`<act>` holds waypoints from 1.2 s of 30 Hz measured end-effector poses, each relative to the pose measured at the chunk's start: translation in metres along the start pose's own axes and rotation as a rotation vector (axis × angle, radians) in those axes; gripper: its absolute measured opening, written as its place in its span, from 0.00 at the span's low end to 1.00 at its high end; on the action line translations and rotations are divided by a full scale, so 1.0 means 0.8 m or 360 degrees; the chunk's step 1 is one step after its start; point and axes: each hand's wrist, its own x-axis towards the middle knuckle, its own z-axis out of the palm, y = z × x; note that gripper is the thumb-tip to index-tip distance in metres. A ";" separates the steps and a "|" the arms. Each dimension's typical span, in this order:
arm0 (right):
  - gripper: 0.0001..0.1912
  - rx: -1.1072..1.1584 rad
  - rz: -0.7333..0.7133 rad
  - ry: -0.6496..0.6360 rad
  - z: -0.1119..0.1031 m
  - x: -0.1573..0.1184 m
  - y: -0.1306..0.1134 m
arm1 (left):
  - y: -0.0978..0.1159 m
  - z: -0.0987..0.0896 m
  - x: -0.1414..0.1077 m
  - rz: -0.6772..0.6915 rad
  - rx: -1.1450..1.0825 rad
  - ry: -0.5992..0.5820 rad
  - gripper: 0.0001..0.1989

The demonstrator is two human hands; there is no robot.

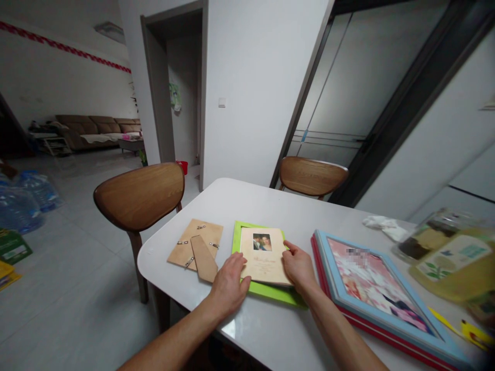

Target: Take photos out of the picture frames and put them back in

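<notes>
A cream printed card (265,265) with a small photo of two people near its top lies over a lime-green picture frame (278,293) on the table. My left hand (231,283) grips the card's left edge, its fingers closed in and the thumb by the lower left corner. At the right edge, my right hand (298,265) is closed on the card with the index finger along the side. Beside my left hand lies a tan frame backing board (207,232) with metal clips and a slanted stand leg (203,257). The card covers most of the frame's inside.
Right of my hands, a light-blue picture frame (328,268) lies on a red one (367,322). Farther right are a clear jar (421,234), a yellowish bottle (448,268) and a crumpled tissue (384,225). Wooden chairs (143,198) stand at the white table (228,198).
</notes>
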 end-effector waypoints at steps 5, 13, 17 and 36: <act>0.25 -0.0087 -0.0061 -0.0003 0.002 0.001 -0.001 | -0.001 -0.001 0.000 0.0015 0.0054 -0.0004 0.18; 0.23 -0.0409 -0.0272 -0.0063 0.000 -0.002 -0.011 | 0.003 -0.002 0.004 0.0040 0.0167 -0.0040 0.21; 0.22 -0.0554 -0.0422 -0.0104 0.004 -0.006 -0.012 | 0.007 -0.003 0.007 0.0023 0.0271 -0.0104 0.20; 0.22 -0.0799 -0.0484 -0.0324 -0.002 -0.016 0.001 | 0.006 0.001 0.002 0.0035 0.0318 -0.0034 0.18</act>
